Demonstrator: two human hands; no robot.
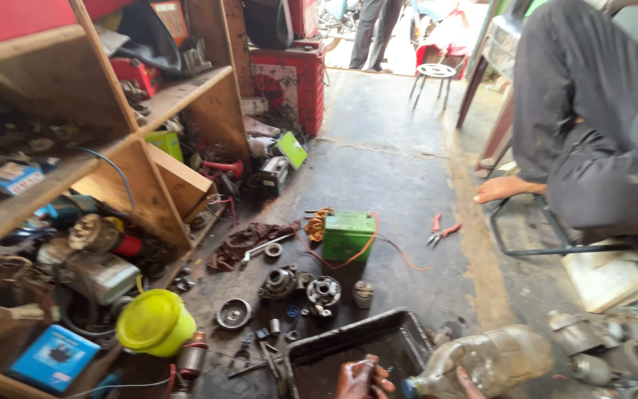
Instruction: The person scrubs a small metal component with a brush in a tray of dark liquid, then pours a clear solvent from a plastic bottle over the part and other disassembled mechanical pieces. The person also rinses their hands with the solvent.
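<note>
Your left hand [359, 378] grips a small part over the black tray [407, 325]; your right hand [470, 384], mostly hidden, tips the plastic bottle [492, 358]. Dismantled parts [297, 284] lie unwashed beyond the tray's far edge.

A blue flat box [53, 357] lies on the bottom shelf at lower left. A small blue-and-white carton [15, 177] sits on the middle shelf. A green boxy battery [348, 234] stands on the floor; a green carton [292, 149] leans farther back.

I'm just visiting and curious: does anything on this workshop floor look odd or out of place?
Yes. Motor parts lie scattered loose on the floor, red pliers sit alone farther out, and a clear plastic bottle lies tipped on its side beside the black tray.
</note>
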